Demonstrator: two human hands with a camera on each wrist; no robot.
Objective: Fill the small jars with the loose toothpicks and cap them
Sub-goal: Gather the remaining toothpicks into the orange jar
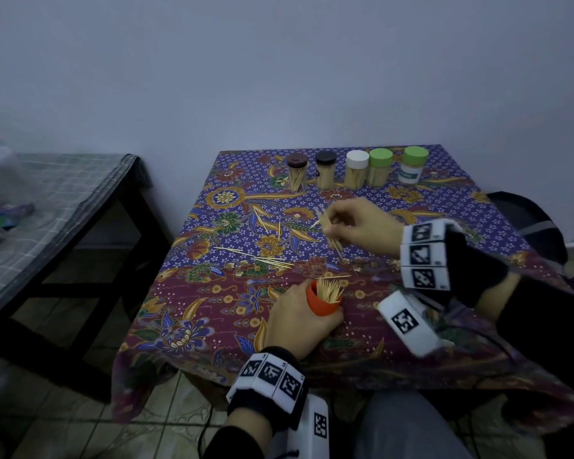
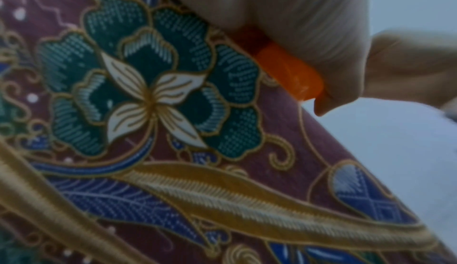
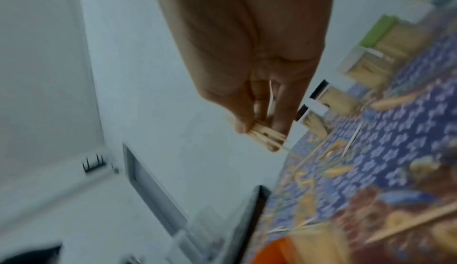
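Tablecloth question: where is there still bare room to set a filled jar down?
Free: the cloth's near left corner, left of the left hand gripping the orange jar, and the far left strip beside the brown-capped jar. Crowded: the middle, strewn with loose toothpicks, and the back row of capped jars.

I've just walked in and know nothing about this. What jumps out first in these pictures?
The bright floral tablecloth catches the eye first, with loose toothpicks scattered across its middle. Near the front edge, the left hand holds an open orange jar bristling with toothpicks, while the right hand pinches a small bundle of toothpicks above the cloth. Along the far edge stands a row of five capped jars.
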